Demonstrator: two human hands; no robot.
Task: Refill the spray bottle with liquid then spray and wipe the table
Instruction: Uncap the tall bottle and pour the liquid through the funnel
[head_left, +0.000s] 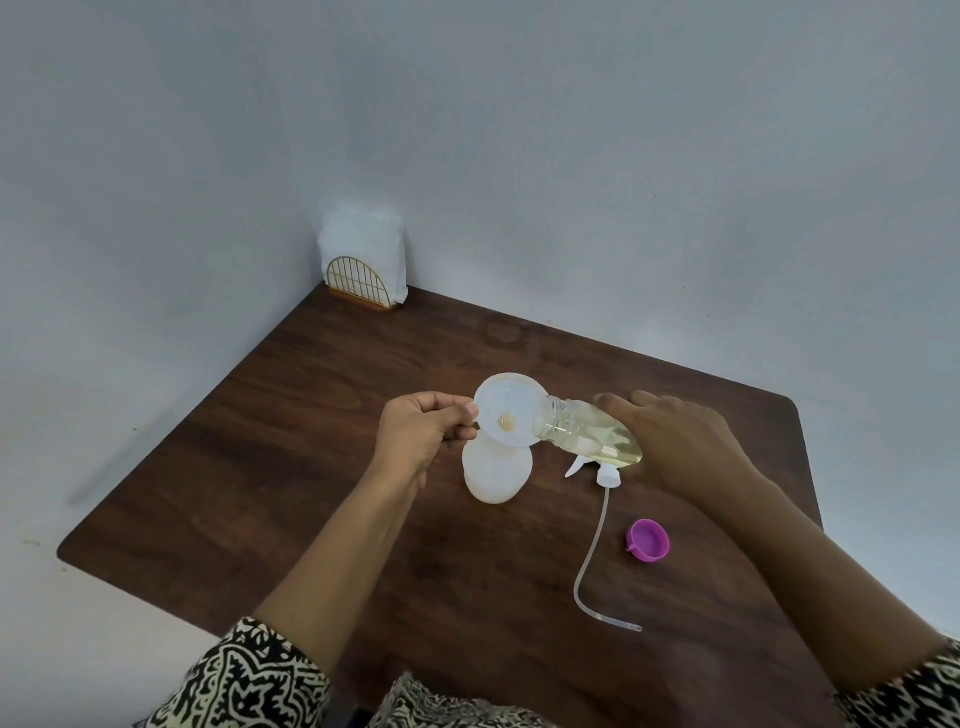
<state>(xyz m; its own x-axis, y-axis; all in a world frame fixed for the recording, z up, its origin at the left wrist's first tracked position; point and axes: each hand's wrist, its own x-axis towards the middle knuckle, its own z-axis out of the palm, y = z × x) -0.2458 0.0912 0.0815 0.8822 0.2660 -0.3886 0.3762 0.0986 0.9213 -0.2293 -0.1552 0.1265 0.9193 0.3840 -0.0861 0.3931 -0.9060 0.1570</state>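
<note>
A white spray bottle (496, 475) stands upright mid-table with a translucent white funnel (506, 408) in its neck. My left hand (423, 434) pinches the funnel's left rim. My right hand (680, 441) grips a clear refill bottle (587, 428) of pale yellow liquid, tipped almost level with its mouth over the funnel's right edge. A little yellow liquid sits at the funnel's centre hole. The white trigger sprayer head (605, 475) with its long dip tube lies on the table to the right of the spray bottle.
A purple cap (648, 540) lies open side up near the right front of the dark wooden table (311, 467). A gold wire napkin holder (361, 283) with white napkins stands at the far corner against the grey wall.
</note>
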